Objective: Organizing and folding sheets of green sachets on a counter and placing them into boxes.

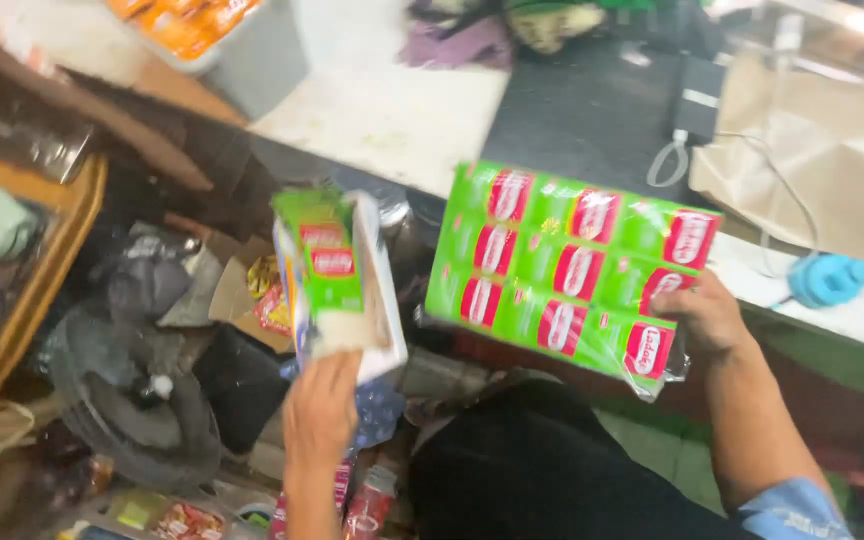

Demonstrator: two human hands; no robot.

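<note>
My right hand (704, 318) grips the right edge of a flat clear-wrapped pack of several green and red sachets (562, 265), held out level in front of the counter. My left hand (322, 405) holds a white carton (377, 290) from below, with a strip of green and red sachets (327, 265) pressed against its side. The two bundles hang side by side, a small gap apart. A blue sleeve cuff (792, 510) shows at my right wrist.
A white counter (382, 110) runs across the back with a black slab (582, 110), a brown paper bag (822, 150), a white cable and a blue object (832, 280). An orange-filled tub (212, 35) stands at top left. Cluttered goods and a dark fan (132, 400) lie lower left.
</note>
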